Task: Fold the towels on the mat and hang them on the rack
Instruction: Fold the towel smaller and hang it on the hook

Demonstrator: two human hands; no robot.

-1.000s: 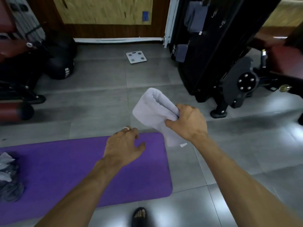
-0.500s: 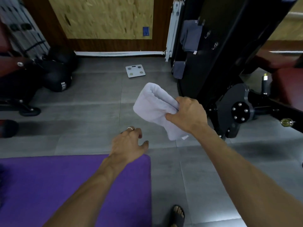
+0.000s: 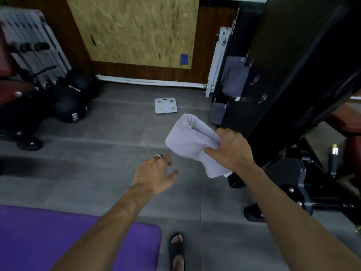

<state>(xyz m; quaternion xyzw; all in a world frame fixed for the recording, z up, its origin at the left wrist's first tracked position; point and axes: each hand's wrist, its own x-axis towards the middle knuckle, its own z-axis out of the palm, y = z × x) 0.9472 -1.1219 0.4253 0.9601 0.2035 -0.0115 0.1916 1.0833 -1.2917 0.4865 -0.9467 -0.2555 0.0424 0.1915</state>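
My right hand [image 3: 230, 149] grips a folded pale grey towel [image 3: 191, 141] in the air above the grey tiled floor. To its lower left my left hand [image 3: 156, 175] hovers with fingers loosely spread and holds nothing; it wears a ring. The purple mat [image 3: 58, 237] lies at the bottom left, behind both hands. On the black rack [image 3: 277, 61] at the upper right hang two dark grey towels, one higher [image 3: 235, 77] and one lower [image 3: 217, 114]. Metal hooks [image 3: 261, 98] stick out of the rack's side.
A white bathroom scale [image 3: 166, 105] lies on the floor ahead. Black medicine balls [image 3: 70, 102] and a weight machine stand at the left. A black machine base with feet [image 3: 297, 184] sits at the right. My sandalled foot [image 3: 176, 249] is beside the mat's corner.
The view has moved forward and up toward the rack, so the mat has dropped toward the bottom of the frame. My right hand still carries the folded towel; my left hand stays empty.
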